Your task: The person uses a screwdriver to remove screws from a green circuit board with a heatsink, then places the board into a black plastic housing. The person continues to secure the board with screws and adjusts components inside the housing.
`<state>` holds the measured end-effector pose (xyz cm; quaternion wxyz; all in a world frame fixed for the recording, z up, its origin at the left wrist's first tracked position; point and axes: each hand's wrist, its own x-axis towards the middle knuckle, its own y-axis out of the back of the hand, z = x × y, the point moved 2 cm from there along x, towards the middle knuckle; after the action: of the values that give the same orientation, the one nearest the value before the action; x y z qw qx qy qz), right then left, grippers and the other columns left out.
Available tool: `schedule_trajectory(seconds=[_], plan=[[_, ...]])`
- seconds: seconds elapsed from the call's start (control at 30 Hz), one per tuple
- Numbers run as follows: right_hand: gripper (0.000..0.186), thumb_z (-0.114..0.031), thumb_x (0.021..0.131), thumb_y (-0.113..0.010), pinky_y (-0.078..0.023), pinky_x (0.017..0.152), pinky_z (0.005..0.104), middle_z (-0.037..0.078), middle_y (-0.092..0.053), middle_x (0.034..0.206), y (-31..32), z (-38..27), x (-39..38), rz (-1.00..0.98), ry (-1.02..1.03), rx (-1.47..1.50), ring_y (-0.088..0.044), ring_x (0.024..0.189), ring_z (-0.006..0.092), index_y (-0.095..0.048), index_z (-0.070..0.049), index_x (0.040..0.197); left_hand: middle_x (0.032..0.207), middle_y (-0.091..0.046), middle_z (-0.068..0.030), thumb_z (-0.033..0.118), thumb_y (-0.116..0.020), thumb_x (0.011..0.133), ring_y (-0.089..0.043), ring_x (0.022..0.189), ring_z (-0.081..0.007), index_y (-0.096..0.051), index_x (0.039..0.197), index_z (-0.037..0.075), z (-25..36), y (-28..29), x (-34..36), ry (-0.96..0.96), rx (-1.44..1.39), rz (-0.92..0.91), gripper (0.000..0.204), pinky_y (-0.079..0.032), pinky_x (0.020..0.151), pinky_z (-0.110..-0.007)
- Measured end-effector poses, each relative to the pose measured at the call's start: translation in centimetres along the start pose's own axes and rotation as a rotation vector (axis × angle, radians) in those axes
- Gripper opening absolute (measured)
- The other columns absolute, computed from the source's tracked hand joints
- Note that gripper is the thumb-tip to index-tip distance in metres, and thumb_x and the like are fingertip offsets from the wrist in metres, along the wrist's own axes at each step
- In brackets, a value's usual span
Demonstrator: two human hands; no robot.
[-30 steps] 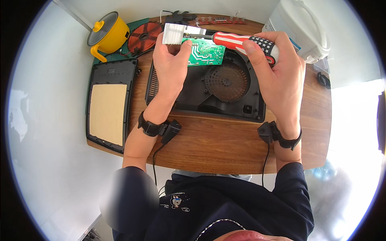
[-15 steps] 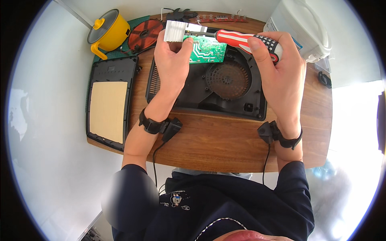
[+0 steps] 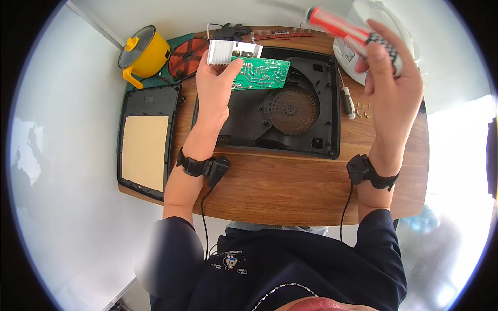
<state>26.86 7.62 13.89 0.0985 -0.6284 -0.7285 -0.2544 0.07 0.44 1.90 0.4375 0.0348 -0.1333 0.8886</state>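
Observation:
Between the thumb and fingers of my left hand [image 3: 213,85] is a green circuit board [image 3: 263,73], its soldered side facing up. A silvery finned heat sink [image 3: 222,52] joins the board's far edge, and two dark screw-like spots show beside the fins. My right hand [image 3: 391,78] is wrapped round a screwdriver [image 3: 337,27] with a red, white and star-patterned handle. Its shaft points up and left, blurred by motion, well apart from the board. Beneath the board lies a black plastic housing [image 3: 244,124] with a round vented grille [image 3: 291,109].
A black panel with a cream sheet [image 3: 145,153] lies at the left. Behind it stand a yellow pot [image 3: 148,57], a red coil disc [image 3: 188,56] and a black fan [image 3: 232,32]. Right of the housing are a second screwdriver [image 3: 348,103], small brass-coloured screws [image 3: 364,111] and a white appliance [image 3: 348,61].
My right hand has lifted the screwdriver up and right, off the heat sink. The board is still in my left hand, tilted slightly differently. The second screwdriver and small screws have come into view.

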Motion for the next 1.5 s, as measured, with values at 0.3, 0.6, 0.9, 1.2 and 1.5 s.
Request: schedule_trajectory(seconds=[0.3,0.6,0.9,1.2,1.5], plan=[[0.038,-0.026,0.107,-0.059,-0.056,0.078,0.0299,0.018,-0.075,0.107,-1.6,3.2,0.8,-0.276,-0.236,0.823,-0.069,0.083,0.0172,-0.062,0.004,0.129,0.108,-0.073,-0.0040,0.011,-0.079,0.093,-0.066,0.097,-0.0106,-0.069,0.123,0.000,-0.3,0.9,0.9,0.149,-0.023,-0.089,0.034,-0.051,0.089,-0.030],[0.020,-0.021,0.096,-0.074,-0.049,0.073,0.0276,0.001,-0.065,0.083,-3.5,6.1,1.6,-0.404,-0.239,0.470,-0.065,0.078,0.0119,-0.063,-0.005,0.101,0.109,-0.074,-0.0083,0.012,-0.076,0.096,-0.071,0.094,-0.0146,-0.069,0.118,-0.003,-0.1,1.4,1.1,0.172,-0.103,-0.115,0.027,-0.057,0.085,-0.031],[0.027,-0.025,0.098,-0.075,-0.047,0.079,0.0258,-0.001,-0.067,0.092,-6.7,12.1,1.9,-0.356,-0.207,0.209,-0.056,0.084,0.0084,-0.071,-0.001,0.112,0.120,-0.073,-0.0065,0.010,-0.072,0.099,-0.070,0.108,-0.0178,-0.065,0.128,0.003,1.9,1.5,1.4,0.184,-0.293,-0.149,0.031,-0.057,0.094,-0.036],[0.032,-0.018,0.096,-0.076,-0.057,0.081,0.0272,0.005,-0.073,0.105,-8.4,11.6,0.7,-0.506,-0.456,0.436,-0.068,0.094,0.0116,-0.069,0.000,0.121,0.121,-0.072,-0.0065,0.011,-0.070,0.100,-0.069,0.111,-0.0195,-0.064,0.131,0.007,1.8,1.4,1.1,0.251,-0.449,-0.146,0.032,-0.056,0.098,-0.039],[0.031,-0.021,0.093,-0.080,-0.056,0.073,0.0257,0.004,-0.070,0.095,-7.0,10.6,1.7,-0.564,-0.392,0.344,-0.066,0.082,0.0108,-0.068,-0.001,0.113,0.129,-0.070,-0.0165,0.046,-0.049,0.108,-0.067,0.115,-0.0321,-0.062,0.135,-0.001,3.0,3.7,2.8,0.305,-0.407,-0.140,0.056,-0.052,0.103,-0.048]])
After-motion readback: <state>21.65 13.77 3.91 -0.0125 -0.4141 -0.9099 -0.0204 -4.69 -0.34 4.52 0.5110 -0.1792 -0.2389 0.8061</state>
